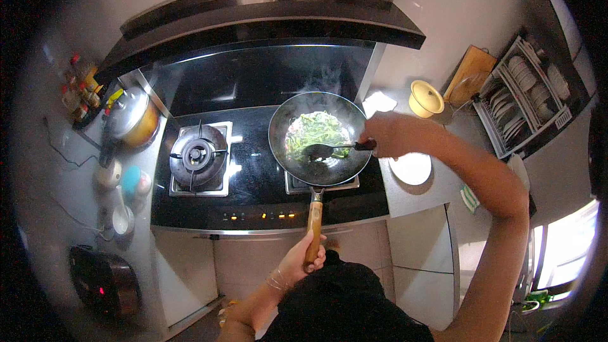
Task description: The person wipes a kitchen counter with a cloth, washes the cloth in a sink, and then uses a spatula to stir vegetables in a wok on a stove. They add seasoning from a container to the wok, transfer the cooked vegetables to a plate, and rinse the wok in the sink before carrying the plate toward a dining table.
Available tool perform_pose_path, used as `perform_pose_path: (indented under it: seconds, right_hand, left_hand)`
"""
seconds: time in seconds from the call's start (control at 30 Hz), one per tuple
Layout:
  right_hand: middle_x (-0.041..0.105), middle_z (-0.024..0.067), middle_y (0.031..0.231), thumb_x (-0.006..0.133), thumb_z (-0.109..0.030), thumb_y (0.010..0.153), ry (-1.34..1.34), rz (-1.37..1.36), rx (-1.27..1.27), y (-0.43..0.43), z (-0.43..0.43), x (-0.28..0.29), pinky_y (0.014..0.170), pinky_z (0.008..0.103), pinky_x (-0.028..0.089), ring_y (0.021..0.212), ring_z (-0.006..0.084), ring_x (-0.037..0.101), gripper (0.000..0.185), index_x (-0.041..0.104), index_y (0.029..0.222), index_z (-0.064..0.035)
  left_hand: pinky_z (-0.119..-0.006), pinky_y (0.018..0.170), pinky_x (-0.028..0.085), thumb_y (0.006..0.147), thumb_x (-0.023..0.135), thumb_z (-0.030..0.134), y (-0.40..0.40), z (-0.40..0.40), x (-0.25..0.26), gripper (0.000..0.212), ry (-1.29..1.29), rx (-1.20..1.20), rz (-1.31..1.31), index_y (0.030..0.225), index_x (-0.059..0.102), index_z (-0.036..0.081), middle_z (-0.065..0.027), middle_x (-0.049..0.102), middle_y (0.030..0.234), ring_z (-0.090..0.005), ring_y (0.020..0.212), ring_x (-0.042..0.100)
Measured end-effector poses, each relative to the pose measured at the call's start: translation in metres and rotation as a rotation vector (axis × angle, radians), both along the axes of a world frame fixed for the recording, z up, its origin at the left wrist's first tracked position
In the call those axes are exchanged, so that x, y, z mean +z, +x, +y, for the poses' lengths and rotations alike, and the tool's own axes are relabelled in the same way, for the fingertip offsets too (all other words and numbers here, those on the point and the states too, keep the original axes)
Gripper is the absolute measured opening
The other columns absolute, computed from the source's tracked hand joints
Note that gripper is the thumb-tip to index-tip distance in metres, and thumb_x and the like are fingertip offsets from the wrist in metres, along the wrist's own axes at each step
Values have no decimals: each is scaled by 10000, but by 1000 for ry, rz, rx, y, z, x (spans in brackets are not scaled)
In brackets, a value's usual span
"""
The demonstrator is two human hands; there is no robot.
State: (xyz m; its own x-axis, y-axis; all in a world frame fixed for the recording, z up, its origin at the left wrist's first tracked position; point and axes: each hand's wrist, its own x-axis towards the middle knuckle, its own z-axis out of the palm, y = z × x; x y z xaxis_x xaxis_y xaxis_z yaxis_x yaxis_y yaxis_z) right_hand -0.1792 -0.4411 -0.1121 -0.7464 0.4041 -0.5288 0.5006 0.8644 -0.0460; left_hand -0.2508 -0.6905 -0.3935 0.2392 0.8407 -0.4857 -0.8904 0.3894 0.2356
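Observation:
My left hand (304, 255) grips the wooden handle (314, 223) of a wok (342, 171), which sits over the right-hand burner of a black gas stove (256, 152). In the wok lie green vegetables (318, 128), probably leafy stems, with steam rising above them. My right hand (387, 135) is closed around the dark handle of a cooking spatula or ladle (319, 151). Its dark head is down in the wok at the near side of the greens. Part of the wok's right rim is hidden behind my right hand.
Left of the wok is a bare burner (197, 154). A lidded pot (130, 116) and seasoning bottles (80, 90) stand on the left counter. To the right are a white plate (411, 169), a yellow lidded pot (425, 99) and a dish rack (522, 95). A range hood (266, 23) overhangs the back.

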Motion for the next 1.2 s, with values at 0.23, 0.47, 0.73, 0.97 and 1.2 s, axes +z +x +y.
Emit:
perform_pose_path:
  seconds: [0.23, 0.47, 0.73, 0.97, 1.2]
  right_hand:
    - [631, 153, 777, 565, -56, 776, -160, -59, -48, -30, 17, -10, 476, 253, 493, 531, 175, 618, 287, 583, 1050, 29]
    - [640, 95, 851, 567, -55, 703, 184, 93, 241, 37, 28, 10, 693, 368, 503, 805, 248, 617, 308, 662, 979, -155]
    - [605, 108, 767, 524, -42, 759, 362, -5, 294, 64, 0, -23, 611, 380, 494, 716, 262, 620, 290, 638, 1005, -142]
    - [619, 132, 780, 521, -62, 769, 357, 83, 245, 83, 8, -24, 600, 390, 512, 724, 282, 635, 230, 639, 960, -111]
    - [567, 116, 800, 525, -61, 783, 405, -36, 215, 96, 2, -24, 590, 370, 482, 718, 255, 603, 335, 600, 1088, -176]
  left_hand:
    - [-239, 468, 402, 942, 299, 438, 0, 0, 17, 424, 11, -44, 96, 1130, 412, 75, -73, 546, 755, -145, 593, 517]
    - [-396, 732, 511, 928, 386, 359, -14, -15, -82, 424, -21, -66, 477, 1105, 463, -18, -127, 580, 893, -253, 816, 598]
    - [-279, 702, 473, 896, 510, 267, 9, 9, -275, 218, -257, 136, -93, 914, 563, 56, -22, 598, 812, -156, 741, 572]
    - [-275, 630, 463, 859, 576, 291, 20, 14, -277, 228, -250, 165, 69, 879, 561, 65, -35, 597, 771, -153, 691, 560]
    - [-283, 603, 502, 907, 421, 411, -4, -17, -118, 397, -42, 90, 157, 1058, 479, 49, -99, 585, 871, -182, 712, 586]
